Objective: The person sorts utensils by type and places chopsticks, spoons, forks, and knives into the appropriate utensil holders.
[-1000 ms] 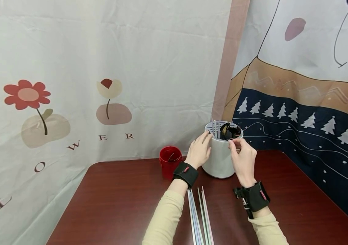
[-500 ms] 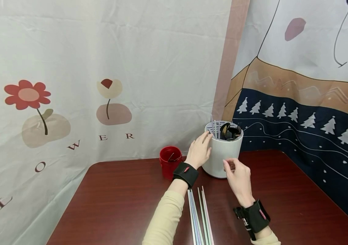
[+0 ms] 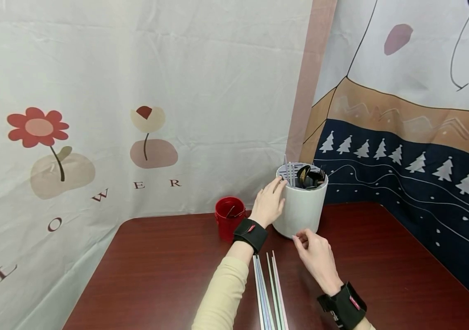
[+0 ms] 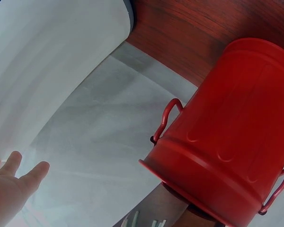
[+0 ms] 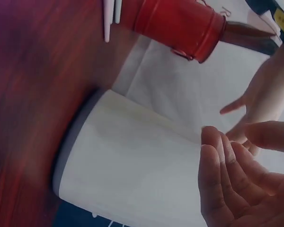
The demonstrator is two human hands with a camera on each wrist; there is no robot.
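A white cylindrical utensil holder [image 3: 303, 208] stands upright at the back of the table. Rising from its slotted top are several thin pale sticks [image 3: 289, 175], a black-and-gold spoon [image 3: 302, 176] and black forks [image 3: 321, 175]. My left hand [image 3: 268, 205] rests its fingertips at the holder's left rim, fingers extended; its fingers [image 4: 35, 176] also show at the left wrist view's edge. In front of the holder, low over the table, is my right hand [image 3: 318, 257]. Its loosely bent fingers hold nothing, and the right wrist view shows a gap between thumb and fingers [image 5: 210, 179].
Left of the holder, a small red bucket [image 3: 226, 225] with side handles stands partly behind my left wrist. Several long pale sticks [image 3: 268, 298] lie on the brown table [image 3: 156, 275] between my forearms. Printed cloth [image 3: 226, 91] hangs behind the table.
My right hand has come down from the holder's right rim toward the table in front and slightly left. The left hand has stayed at the rim.
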